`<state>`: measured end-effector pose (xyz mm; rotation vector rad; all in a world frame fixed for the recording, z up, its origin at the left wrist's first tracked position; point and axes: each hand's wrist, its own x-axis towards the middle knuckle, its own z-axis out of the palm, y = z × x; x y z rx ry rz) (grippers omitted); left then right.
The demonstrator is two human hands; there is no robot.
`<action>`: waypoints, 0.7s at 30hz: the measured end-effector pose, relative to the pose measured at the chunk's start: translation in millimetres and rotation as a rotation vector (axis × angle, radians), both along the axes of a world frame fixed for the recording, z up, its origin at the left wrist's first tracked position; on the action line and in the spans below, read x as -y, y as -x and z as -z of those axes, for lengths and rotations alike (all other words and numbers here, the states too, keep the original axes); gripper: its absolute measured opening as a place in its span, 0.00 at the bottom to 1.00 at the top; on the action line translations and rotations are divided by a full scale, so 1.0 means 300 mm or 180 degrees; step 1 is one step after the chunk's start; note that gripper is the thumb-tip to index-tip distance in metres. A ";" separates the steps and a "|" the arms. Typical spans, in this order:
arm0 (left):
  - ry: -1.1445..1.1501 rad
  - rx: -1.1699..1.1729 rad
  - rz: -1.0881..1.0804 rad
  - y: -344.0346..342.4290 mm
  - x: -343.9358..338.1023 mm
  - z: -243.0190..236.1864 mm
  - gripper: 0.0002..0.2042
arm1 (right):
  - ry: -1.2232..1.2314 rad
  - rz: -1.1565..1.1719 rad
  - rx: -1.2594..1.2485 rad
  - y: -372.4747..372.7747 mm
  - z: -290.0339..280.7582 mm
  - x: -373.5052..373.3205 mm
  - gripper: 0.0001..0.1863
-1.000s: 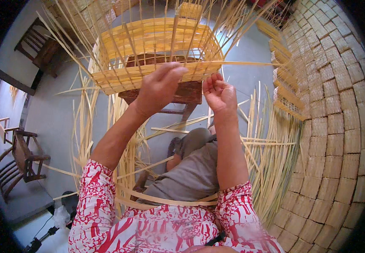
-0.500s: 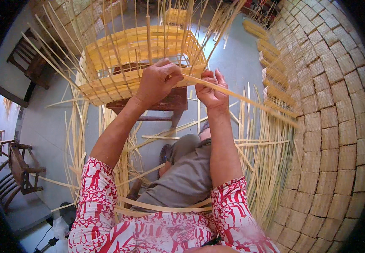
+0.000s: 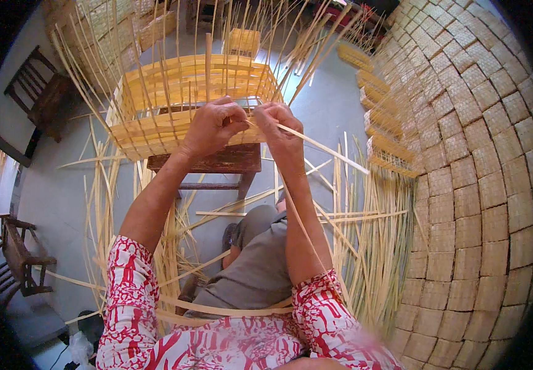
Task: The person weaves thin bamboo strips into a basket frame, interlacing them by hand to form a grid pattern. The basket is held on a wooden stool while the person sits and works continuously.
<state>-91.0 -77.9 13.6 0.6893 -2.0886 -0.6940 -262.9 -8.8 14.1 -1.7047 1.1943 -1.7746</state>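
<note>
Weaving workshop, strips strewn on floor, row of unfinished baskets

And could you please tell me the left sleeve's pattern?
Left sleeve: irregular red markings on white, clear in the head view.

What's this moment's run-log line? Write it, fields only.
left hand: at basket | right hand: holding pale strip | basket: on wooden stool

Basket of smooth, faintly glossy bamboo-like splints, narrow strip smooth and wood-like, polished wooden stool, matt cloth trousers, cloth sleeve, rough woven stacks, smooth, sheeny floor
</note>
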 end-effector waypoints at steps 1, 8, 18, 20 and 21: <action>-0.0047 -0.0030 0.0017 0.006 0.001 0.001 0.06 | -0.0571 0.0147 0.0561 0.010 0.018 -0.007 0.10; 0.0278 -0.0089 0.0197 -0.004 0.030 0.032 0.07 | -0.0257 0.1153 0.0617 0.049 0.021 0.013 0.19; -0.0274 -0.0117 0.0117 -0.010 0.021 0.013 0.05 | -0.0397 0.1109 0.0169 0.108 0.055 0.038 0.14; -0.0334 -0.0191 0.0110 -0.003 0.027 0.019 0.05 | -0.0413 0.1053 0.1060 0.103 0.073 0.042 0.11; -0.0356 -0.0220 0.0083 -0.010 0.030 0.014 0.05 | -0.0431 0.0988 0.1758 0.070 0.043 0.036 0.10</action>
